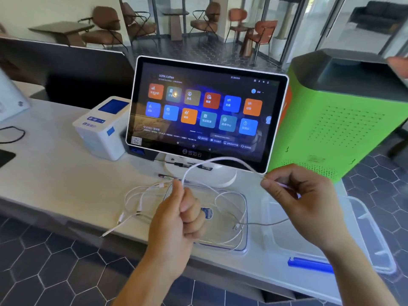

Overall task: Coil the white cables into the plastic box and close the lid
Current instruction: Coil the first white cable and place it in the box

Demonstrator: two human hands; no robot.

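On the left of the white counter [55, 173], loose white cables [136, 202] are lying in slack overlapping loops, their plug ends trailing toward the counter's near edge. They are looking thin, light and limp, the kind that will spring out of a coil unless pinned, so each is best taken near a plug end and wound in loops held by the other hand.

The left hand [176, 219] is gripping one cable in a closed fist, thumb pressing it against the curled fingers. From that fist a white cable [212, 161] is arching up in front of the touchscreen terminal [205, 107] and coming down to the right hand [293, 195], which is pinching it between thumb and forefinger, the other fingers curled. The span between the hands is hanging free in the air, not taut.

Beneath and between the hands a clear lid with a blue-edged rim [245, 217] is lying flat on the counter, with more cable looping over it. Further right, the clear plastic box [364, 219] with a blue latch [309, 263] is standing open under the right wrist; whether any cable is inside I cannot tell. The lid is smooth and rigid, probably slippery under cable, and is best lifted by its edges.
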